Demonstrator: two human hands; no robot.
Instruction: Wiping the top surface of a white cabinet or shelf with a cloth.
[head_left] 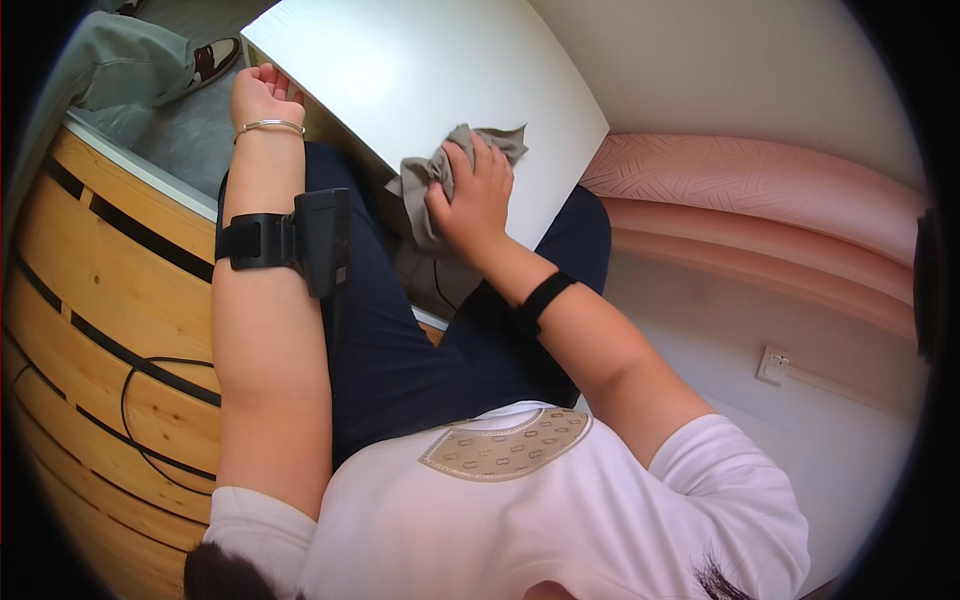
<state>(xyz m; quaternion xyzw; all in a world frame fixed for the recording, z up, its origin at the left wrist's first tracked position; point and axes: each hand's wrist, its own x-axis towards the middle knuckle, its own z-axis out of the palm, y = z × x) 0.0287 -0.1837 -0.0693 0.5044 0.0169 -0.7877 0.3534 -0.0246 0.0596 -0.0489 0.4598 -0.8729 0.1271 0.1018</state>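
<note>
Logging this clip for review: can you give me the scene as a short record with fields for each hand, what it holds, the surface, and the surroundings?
right hand: right hand closed on a grey cloth, pressed at the near edge of the white tabletop
left hand: left hand loosely curled, holding nothing, raised beside the tabletop
wrists: silver bangle and black strapped device on the left forearm; black band on the right
surroundings: wooden slatted bench on the left, pink cushion on the right

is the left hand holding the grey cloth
No, the right hand presses the grey cloth on the white tabletop, while the left hand hangs empty off its edge.
</note>
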